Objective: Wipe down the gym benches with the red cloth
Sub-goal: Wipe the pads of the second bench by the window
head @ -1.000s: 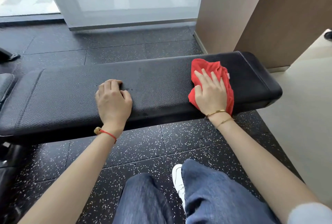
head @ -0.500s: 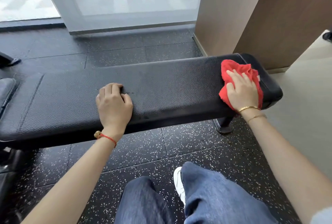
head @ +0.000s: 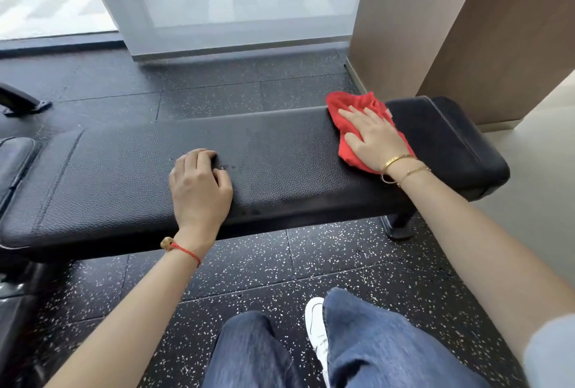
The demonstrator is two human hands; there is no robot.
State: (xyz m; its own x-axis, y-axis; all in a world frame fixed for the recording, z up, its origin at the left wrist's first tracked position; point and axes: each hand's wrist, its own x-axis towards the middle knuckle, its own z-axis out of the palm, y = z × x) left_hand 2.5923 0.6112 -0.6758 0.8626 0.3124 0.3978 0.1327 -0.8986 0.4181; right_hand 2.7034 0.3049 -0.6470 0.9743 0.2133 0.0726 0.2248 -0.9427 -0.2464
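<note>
right hand [head: 375, 140] presses the red cloth [head: 348, 107] flat-fingered on the black tabletop [head: 280, 151]; left hand [head: 199, 185] rests there, fingers curled, holding nothing.

Red cloth [head: 348, 107]; black bench [head: 280, 151]; black white-speckled floor [head: 311, 263]; blue jeans [head: 373, 341].

Black padded bench [head: 280, 151] spans the view. Right hand [head: 371, 135] lies flat on the red cloth [head: 345, 107], pressing it onto the bench top near its right end. Left hand [head: 199, 183], fingers curled, rests mid-bench at its near edge.
</note>
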